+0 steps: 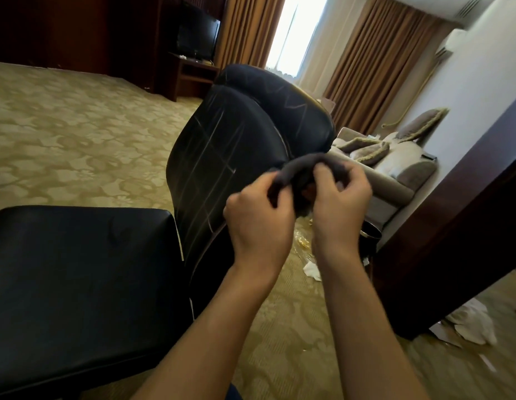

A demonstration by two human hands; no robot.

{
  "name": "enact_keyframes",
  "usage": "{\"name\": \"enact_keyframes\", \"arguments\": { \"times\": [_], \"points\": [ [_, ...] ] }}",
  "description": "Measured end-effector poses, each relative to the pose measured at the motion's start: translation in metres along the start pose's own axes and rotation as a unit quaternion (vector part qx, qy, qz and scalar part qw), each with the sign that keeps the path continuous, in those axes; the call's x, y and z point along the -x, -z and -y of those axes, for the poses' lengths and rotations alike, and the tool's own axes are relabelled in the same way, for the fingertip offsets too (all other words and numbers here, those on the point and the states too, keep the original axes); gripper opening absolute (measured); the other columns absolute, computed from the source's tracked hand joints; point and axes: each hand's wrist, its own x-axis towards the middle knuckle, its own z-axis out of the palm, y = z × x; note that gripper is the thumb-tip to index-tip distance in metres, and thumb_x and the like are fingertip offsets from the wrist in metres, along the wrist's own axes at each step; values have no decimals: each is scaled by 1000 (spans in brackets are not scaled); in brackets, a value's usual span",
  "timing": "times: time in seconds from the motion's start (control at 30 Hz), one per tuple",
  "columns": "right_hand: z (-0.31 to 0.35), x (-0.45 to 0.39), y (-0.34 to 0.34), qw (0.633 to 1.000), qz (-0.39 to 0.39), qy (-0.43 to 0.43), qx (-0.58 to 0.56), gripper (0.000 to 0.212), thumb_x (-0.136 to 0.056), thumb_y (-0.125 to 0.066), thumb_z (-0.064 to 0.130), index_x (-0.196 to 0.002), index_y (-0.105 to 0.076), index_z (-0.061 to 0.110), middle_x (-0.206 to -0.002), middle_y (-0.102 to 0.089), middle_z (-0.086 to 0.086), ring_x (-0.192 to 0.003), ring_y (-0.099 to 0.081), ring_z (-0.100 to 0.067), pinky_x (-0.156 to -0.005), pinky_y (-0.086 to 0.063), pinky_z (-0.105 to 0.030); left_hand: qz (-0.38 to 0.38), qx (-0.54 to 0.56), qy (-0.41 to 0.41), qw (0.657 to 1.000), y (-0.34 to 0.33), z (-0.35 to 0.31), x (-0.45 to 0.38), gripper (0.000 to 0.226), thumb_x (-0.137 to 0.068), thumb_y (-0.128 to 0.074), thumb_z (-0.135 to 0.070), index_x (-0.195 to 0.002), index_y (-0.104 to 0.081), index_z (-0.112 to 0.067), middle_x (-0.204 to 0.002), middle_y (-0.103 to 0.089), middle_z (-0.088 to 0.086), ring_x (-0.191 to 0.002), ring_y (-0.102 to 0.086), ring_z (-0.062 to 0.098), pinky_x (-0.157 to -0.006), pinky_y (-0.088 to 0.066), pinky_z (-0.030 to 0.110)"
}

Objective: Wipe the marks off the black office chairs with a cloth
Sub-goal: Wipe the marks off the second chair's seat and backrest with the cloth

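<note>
A black office chair stands in front of me, its backrest (239, 134) crossed by pale chalk-like lines and its seat (77, 278) at lower left. Both hands hold a dark grey cloth (303, 168) bunched up in the air just right of the backrest. My left hand (258, 217) grips the cloth's left end. My right hand (337, 206) pinches its right part with the fingertips. The cloth is apart from the chair surface.
Patterned beige carpet covers the floor. Crumpled white tissues (313, 269) and paper scraps (470, 324) lie on it at right. A dark wooden panel (453, 241) stands at right, a sofa with cushions (389, 166) behind, a TV cabinet (193, 50) far back.
</note>
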Motion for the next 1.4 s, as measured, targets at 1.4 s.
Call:
{"name": "enact_keyframes", "arguments": {
  "times": [1.4],
  "points": [
    [23, -12, 9, 996, 2, 31, 89, 11, -92, -59, 20, -83, -55, 24, -84, -64, 1, -80, -62, -8, -70, -55, -27, 1, 45, -69, 997, 3, -18, -13, 19, -97, -59, -19, -111, -71, -19, -92, -72, -7, -84, -67, 3, -77, -57, 21]
  ]
}}
